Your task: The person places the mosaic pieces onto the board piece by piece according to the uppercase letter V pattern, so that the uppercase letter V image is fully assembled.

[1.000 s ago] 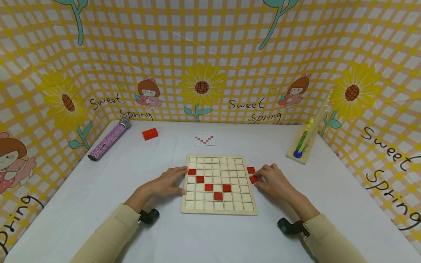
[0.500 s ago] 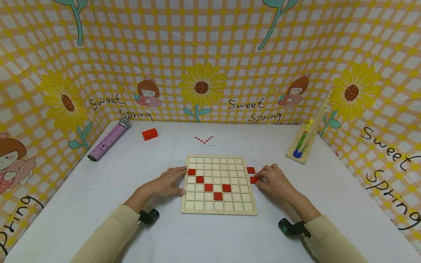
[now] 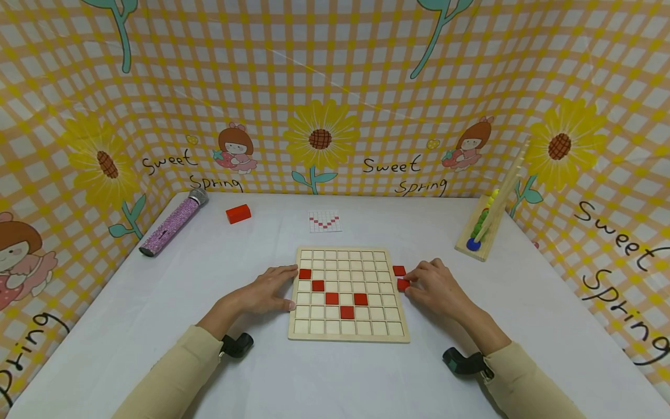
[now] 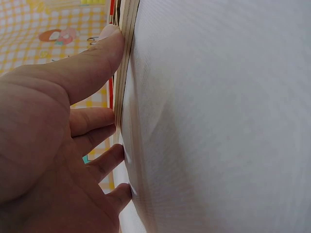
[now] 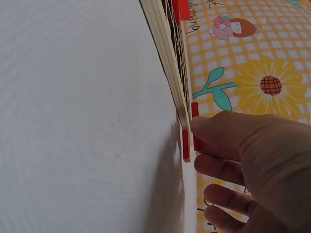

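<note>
A wooden grid board point(image 3: 348, 337) lies on the white table, with several red square tiles point(image 3: 347, 312) set in its cells in a slanting line that turns upward. My left hand point(image 3: 264, 290) rests against the board's left edge, fingers extended; in the left wrist view the thumb point(image 4: 104, 53) and fingertips touch its side. At the right edge, my right hand point(image 3: 434, 290) pinches a red tile point(image 3: 402, 285) between thumb and fingers. Another red tile point(image 3: 399, 270) lies just beyond it. The right wrist view shows the pinched tile point(image 5: 196, 109) partly covered by the thumb.
Behind the board lies a small pattern card point(image 3: 325, 222) with a red V on a grid. A red block point(image 3: 238, 214) and a glittery pink microphone point(image 3: 173, 224) lie at the back left. A wooden bead toy point(image 3: 481, 230) stands at the back right, before the patterned cloth.
My right hand shifts the pinched tile only very slightly, a little right and then back. The left hand and the board stay in place.
</note>
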The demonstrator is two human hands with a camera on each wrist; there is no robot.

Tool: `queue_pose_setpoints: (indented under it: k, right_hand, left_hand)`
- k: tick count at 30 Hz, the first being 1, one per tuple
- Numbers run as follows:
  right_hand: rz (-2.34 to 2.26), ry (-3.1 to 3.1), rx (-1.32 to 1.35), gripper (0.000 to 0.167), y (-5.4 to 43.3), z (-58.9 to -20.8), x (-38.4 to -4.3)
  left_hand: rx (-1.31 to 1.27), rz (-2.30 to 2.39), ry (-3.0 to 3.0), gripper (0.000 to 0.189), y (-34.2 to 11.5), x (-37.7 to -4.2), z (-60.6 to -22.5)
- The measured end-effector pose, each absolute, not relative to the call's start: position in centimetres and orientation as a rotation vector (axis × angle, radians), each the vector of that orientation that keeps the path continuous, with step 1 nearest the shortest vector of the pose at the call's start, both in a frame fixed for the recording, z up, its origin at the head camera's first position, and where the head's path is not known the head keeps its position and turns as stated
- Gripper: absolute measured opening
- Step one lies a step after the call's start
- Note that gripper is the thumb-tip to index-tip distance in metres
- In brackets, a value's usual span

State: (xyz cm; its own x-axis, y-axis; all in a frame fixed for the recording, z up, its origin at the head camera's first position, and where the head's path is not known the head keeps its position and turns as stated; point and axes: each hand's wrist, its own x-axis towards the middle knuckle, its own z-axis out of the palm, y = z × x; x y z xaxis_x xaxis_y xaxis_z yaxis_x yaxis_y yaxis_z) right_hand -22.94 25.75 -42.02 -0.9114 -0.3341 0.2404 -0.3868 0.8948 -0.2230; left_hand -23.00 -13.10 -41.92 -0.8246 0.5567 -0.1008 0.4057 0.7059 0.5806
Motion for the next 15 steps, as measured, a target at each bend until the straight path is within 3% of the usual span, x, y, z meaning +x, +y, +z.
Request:
queue_pose_setpoints:
  k: [15]
  right_hand:
    - [0.444,-2.828,0.62,0.023,24.0,-41.4,-22.4]
  left_hand:
    - [0.751,0.79,2.647,0.079,-13.0,-23.2,-42.2]
